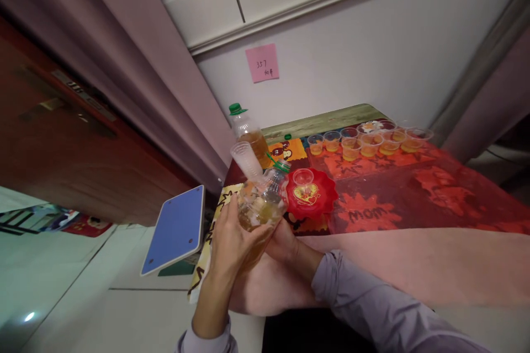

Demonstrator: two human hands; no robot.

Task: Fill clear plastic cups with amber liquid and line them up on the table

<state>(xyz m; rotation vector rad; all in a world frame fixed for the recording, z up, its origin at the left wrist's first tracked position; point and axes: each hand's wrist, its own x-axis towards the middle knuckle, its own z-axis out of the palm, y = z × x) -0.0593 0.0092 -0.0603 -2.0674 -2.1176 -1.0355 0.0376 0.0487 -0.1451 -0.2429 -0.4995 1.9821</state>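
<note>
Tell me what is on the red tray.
One clear plastic cup sits on the red tray, over its printed gold heart. The bottle in front covers the tray's left edge, so anything there cannot be seen.

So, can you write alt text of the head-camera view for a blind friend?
A person's left hand and right hand hold a tilted bottle of amber liquid beside a red tray bearing a clear cup. Cups with liquid stand farther right; another bottle stands behind.

Left hand (230, 240) curls near half-hidden right hand (284, 242).
</note>
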